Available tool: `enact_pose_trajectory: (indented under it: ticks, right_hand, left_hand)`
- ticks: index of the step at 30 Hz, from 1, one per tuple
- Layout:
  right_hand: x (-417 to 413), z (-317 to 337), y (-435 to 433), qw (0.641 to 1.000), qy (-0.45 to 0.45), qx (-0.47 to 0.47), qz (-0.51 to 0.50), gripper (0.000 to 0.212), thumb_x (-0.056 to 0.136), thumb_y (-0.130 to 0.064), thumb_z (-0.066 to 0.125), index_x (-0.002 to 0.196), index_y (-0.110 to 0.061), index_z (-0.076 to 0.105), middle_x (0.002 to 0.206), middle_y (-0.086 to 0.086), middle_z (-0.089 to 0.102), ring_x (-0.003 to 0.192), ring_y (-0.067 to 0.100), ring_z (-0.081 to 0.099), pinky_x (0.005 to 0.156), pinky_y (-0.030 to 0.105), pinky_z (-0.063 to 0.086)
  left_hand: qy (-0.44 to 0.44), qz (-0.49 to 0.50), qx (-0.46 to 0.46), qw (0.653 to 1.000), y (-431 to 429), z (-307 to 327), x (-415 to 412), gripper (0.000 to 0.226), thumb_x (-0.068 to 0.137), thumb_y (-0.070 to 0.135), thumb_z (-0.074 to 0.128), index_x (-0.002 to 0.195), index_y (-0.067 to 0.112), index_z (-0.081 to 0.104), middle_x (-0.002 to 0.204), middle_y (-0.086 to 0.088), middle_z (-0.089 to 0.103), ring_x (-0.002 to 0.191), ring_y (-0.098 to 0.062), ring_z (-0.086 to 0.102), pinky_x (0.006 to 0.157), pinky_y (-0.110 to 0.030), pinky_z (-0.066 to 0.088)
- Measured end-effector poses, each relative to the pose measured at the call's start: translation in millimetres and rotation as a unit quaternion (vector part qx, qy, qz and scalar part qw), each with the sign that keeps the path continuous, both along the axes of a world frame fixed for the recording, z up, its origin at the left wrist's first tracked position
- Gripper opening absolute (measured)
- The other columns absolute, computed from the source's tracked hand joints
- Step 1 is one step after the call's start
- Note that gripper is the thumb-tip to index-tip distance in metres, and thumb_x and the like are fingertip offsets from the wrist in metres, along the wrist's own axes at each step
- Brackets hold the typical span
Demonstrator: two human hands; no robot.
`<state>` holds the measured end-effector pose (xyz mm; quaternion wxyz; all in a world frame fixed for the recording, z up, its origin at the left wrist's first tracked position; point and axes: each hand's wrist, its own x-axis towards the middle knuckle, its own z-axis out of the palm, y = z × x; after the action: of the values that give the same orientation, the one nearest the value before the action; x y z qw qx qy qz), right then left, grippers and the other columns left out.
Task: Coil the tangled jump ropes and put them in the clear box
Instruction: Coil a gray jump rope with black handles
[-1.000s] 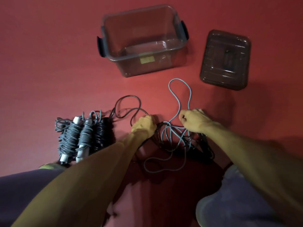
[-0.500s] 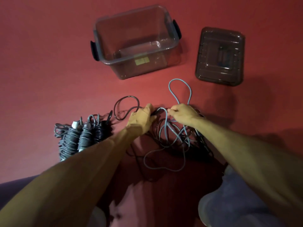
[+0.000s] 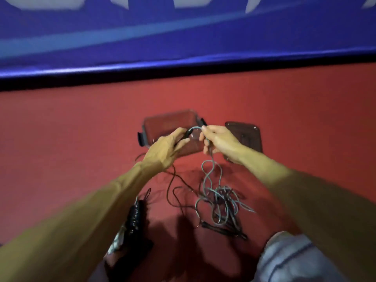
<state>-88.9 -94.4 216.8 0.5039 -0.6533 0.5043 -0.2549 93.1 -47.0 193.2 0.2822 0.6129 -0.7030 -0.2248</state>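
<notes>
Hands level with clear box [image 3: 162, 123] edge: left hand [image 3: 166, 148] grips what looks like black handle [image 3: 186, 133], right hand [image 3: 220, 140] fingers pinch grey rope [image 3: 209, 171]; red floor [image 3: 71, 149] open leftward.

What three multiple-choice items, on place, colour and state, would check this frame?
1. The lid lies: A) on the clear box B) right of it C) in a hand
2. The rope held between left hand and right hand is: A) yellow B) grey-blue C) white
3. The clear box is: A) open B) lidded C) tipped over
Key: B, the lid lies flat beside the box's right end; B, the span between the fingers looks grey-blue; A, its rim shows uncovered.
</notes>
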Motion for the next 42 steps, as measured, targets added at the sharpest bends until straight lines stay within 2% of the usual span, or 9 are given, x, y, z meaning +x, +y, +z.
enact_pose_trajectory:
  ticks: [5,9,13,18,23,27,32,37,42]
  right_hand:
    - [1,82,18,0.977,0.001,-0.212,-0.011,0.031,0.098,-0.024,0.051,0.068,-0.024,0.058,0.051,-0.002,0.053,0.050,0.012,0.055,0.065,0.033,0.049]
    - [2,128,35,0.956,-0.038,-0.290,-0.032,0.025,0.098,-0.025,0.053,0.075,-0.023,0.062,0.047,-0.015,0.053,0.047,-0.001,0.048,0.062,0.026,0.042]
    - [-6,140,43,0.950,-0.025,-0.312,-0.022,0.009,0.092,-0.024,0.062,0.085,-0.019,0.065,0.064,-0.010,0.058,0.059,0.006,0.050,0.064,0.029,0.042]
    - [4,117,43,0.953,0.170,-0.230,0.098,0.007,0.089,-0.016,0.065,0.089,-0.022,0.068,0.091,0.002,0.072,0.086,0.011,0.062,0.081,0.026,0.047]
    - [9,103,51,0.932,0.244,-0.174,0.204,0.018,0.091,-0.019,0.064,0.076,-0.028,0.058,0.084,-0.005,0.066,0.066,-0.004,0.055,0.069,0.016,0.043]
    - [1,108,59,0.935,0.249,-0.197,0.158,0.016,0.091,-0.009,0.058,0.083,-0.023,0.061,0.082,-0.001,0.074,0.069,0.004,0.063,0.068,0.019,0.046]
    - [-2,121,63,0.964,0.105,-0.243,0.004,0.027,0.094,0.000,0.046,0.107,-0.021,0.058,0.075,0.002,0.070,0.064,0.015,0.070,0.059,0.030,0.057]
    - [1,150,69,0.974,-0.121,-0.169,-0.088,0.023,0.097,0.003,0.044,0.109,-0.009,0.059,0.076,0.007,0.066,0.063,0.019,0.068,0.058,0.035,0.061]
    - [-5,172,74,0.944,-0.291,-0.110,-0.113,0.021,0.099,0.002,0.041,0.114,-0.003,0.055,0.083,0.012,0.066,0.064,0.018,0.069,0.058,0.033,0.059]
  left_hand:
    - [0.029,0.011,0.016,0.999,18,62,1,0.033,0.099,0.035,0.050,0.104,0.003,0.056,0.079,-0.002,0.050,0.071,-0.020,0.044,0.061,-0.031,0.030]
    - [0.183,0.052,-0.040,0.981,35,111,-6,0.021,0.095,0.028,0.059,0.079,0.017,0.054,0.062,0.002,0.050,0.053,-0.013,0.042,0.052,-0.028,0.036]
    - [0.322,0.057,-0.101,0.940,59,151,-17,0.013,0.089,0.021,0.069,0.078,0.018,0.063,0.053,0.007,0.052,0.052,-0.010,0.043,0.048,-0.020,0.034]
    - [0.449,0.026,-0.139,0.882,72,186,-32,0.016,0.094,0.018,0.062,0.078,0.014,0.058,0.054,-0.003,0.042,0.044,-0.013,0.031,0.043,-0.023,0.020]
    - [0.541,0.108,-0.129,0.824,75,187,-16,0.018,0.096,0.027,0.058,0.084,0.015,0.052,0.053,0.000,0.041,0.041,-0.013,0.028,0.043,-0.022,0.020]
    - [0.609,0.183,-0.072,0.768,72,184,-4,0.018,0.095,0.030,0.058,0.085,0.019,0.047,0.051,0.005,0.035,0.039,-0.009,0.026,0.040,-0.020,0.022]
    - [0.520,0.167,-0.037,0.837,71,168,-9,0.020,0.094,0.016,0.058,0.076,0.019,0.050,0.049,0.006,0.032,0.041,-0.011,0.027,0.040,-0.021,0.025]
    - [0.219,0.073,-0.014,0.973,67,151,-22,0.013,0.095,0.019,0.057,0.085,0.016,0.064,0.064,0.001,0.058,0.058,-0.015,0.053,0.063,-0.033,0.045]
    - [0.060,0.028,0.018,0.998,67,144,-29,0.015,0.096,0.024,0.058,0.105,0.016,0.066,0.085,0.002,0.064,0.075,-0.014,0.054,0.069,-0.029,0.041]
